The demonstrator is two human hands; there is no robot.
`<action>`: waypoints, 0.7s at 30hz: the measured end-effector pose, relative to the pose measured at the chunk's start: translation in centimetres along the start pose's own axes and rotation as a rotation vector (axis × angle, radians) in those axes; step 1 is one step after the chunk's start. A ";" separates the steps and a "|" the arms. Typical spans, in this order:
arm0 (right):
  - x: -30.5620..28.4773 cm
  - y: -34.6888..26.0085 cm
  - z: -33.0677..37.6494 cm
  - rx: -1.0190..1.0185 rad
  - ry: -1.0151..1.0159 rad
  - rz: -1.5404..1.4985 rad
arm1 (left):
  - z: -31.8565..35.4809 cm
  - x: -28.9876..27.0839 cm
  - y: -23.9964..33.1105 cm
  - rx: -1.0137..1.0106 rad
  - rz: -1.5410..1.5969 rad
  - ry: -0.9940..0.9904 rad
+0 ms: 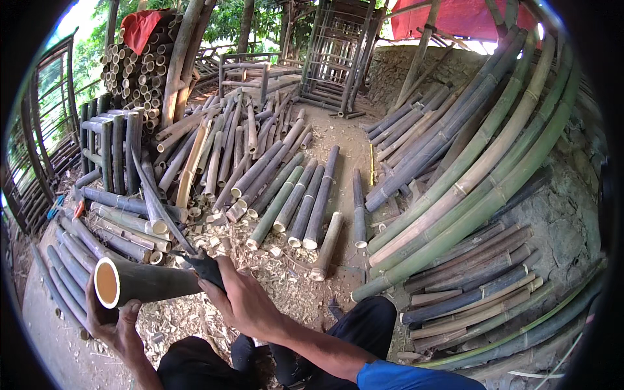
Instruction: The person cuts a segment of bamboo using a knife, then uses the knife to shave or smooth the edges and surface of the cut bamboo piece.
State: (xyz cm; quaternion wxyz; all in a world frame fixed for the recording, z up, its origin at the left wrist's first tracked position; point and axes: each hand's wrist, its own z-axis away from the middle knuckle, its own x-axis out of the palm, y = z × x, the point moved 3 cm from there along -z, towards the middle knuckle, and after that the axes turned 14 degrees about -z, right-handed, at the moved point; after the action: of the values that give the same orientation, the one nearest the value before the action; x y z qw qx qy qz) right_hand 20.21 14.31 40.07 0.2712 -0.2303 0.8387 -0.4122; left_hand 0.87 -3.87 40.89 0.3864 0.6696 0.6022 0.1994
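Note:
A dark bamboo section (pixel 159 281) lies crosswise in front of me, its pale cut end with a tan hollow facing left. My left hand (pixel 122 328) is closed around it from below, near that cut end. My right hand (pixel 247 304) grips the black handle (pixel 207 268) of a machete (pixel 158 207), beside the far right end of the section. The long curved blade points up and to the left, away from me. Part of the handle is hidden by my fingers. Both hands are above my knees.
Pale wood chips (pixel 182 318) cover the ground around my feet. Cut bamboo lengths (pixel 277 201) lie in rows ahead, with more at the left. Long green poles (pixel 484 188) lean along the right side. A bamboo frame (pixel 110 146) stands at the left.

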 end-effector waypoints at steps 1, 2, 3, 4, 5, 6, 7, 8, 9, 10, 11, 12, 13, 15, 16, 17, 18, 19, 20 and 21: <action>0.3 -0.4 0.2 -0.126 0.086 -0.034 | -0.2 -0.2 0.3 0.007 -0.011 0.005; 0.2 1.5 1.8 -0.135 0.077 -0.042 | -0.1 0.8 0.9 -0.001 0.026 -0.002; 0.9 5.5 3.3 0.017 -0.016 0.067 | 0.2 1.3 1.2 -0.003 0.040 -0.005; 0.7 9.5 5.2 0.182 -0.101 0.195 | 0.8 2.0 1.2 -0.019 0.077 -0.016; 1.1 10.1 4.6 0.318 -0.200 0.281 | 0.9 1.9 0.8 -0.012 0.076 0.000; 1.6 9.8 4.9 0.363 -0.189 0.288 | 0.9 1.9 0.6 -0.007 0.079 0.014; 1.5 9.7 4.2 0.343 -0.207 0.275 | 0.7 1.9 0.5 -0.016 0.087 0.032; 2.2 8.4 3.6 0.363 -0.223 0.230 | 0.8 0.6 0.1 -0.039 0.063 0.013; 1.9 6.9 1.7 0.339 -0.242 0.216 | 0.3 0.3 0.1 -0.045 0.070 0.033; 1.3 4.0 0.7 0.232 -0.185 0.163 | 0.0 0.3 0.1 -0.039 0.077 0.034; 0.8 1.4 0.1 0.199 -0.153 0.090 | 0.2 0.1 0.1 -0.043 0.080 0.017; 0.3 -0.6 -0.7 0.166 -0.122 0.004 | 0.3 0.0 0.1 -0.043 0.071 0.000; 0.3 -1.6 -1.2 0.131 -0.089 -0.087 | 0.3 -0.4 0.2 -0.034 0.059 -0.001; 0.5 -0.4 0.0 0.023 -0.020 0.029 | 0.4 0.5 0.4 -0.028 0.105 -0.014; 1.7 3.0 1.3 0.145 -0.100 0.105 | 0.4 0.2 0.4 -0.043 0.089 -0.001; 2.4 6.5 3.0 0.278 -0.175 0.208 | 0.8 0.2 0.1 -0.038 0.094 -0.001; 1.3 10.7 4.7 0.392 -0.201 0.229 | 1.3 1.3 -0.1 -0.035 0.132 -0.010; 1.7 10.8 4.2 0.400 -0.180 0.234 | 1.0 1.3 -0.7 -0.007 0.125 -0.011; 1.9 11.4 2.8 0.379 -0.196 0.233 | 1.1 1.3 -0.7 0.042 0.105 0.014; 2.5 10.0 3.6 0.422 -0.188 0.232 | 1.3 0.4 -0.7 0.028 0.093 -0.011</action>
State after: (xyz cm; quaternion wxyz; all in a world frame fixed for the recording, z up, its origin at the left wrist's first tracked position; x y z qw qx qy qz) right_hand 19.06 16.29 29.45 0.4353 -0.1082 0.7261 -0.5210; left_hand 1.41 -3.84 39.46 0.3707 0.7032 0.5710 0.2051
